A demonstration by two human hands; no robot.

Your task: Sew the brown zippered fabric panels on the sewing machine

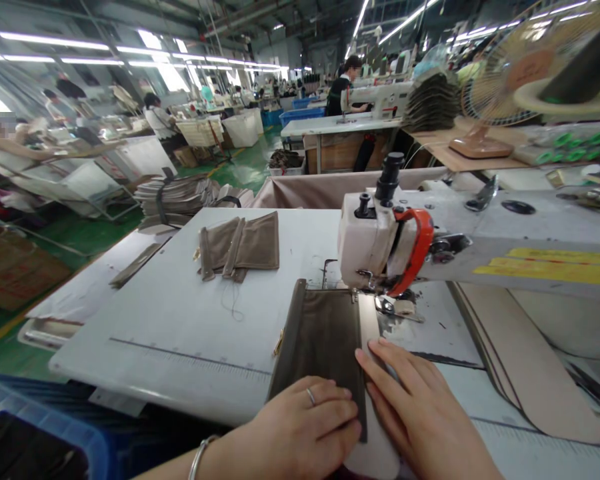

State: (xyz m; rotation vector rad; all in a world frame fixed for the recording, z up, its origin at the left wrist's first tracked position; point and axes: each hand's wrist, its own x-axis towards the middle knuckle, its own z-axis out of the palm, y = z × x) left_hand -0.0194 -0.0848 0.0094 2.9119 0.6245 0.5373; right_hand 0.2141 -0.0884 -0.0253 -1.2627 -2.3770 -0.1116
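A brown zippered pouch panel (325,333) lies on the sewing machine bed, with a pale strip (369,321) along its right edge. The far end of both sits beneath the machine head (363,247). My left hand (307,423), wearing a ring, is closed over the near part of the panel with bent fingers; its thumb is hidden. Flat on the strip and the panel's edge, my right hand (405,393) has its fingers stretched forward. A gold zipper pull (279,342) hangs at the panel's left side.
Smaller brown zippered pieces (253,247) lie at the back left of the white table (180,320). Long pale pieces (535,367) and scissors (597,393) are at right. A blue crate (90,440) stands lower left. A fan (495,87) and other workers are farther back.
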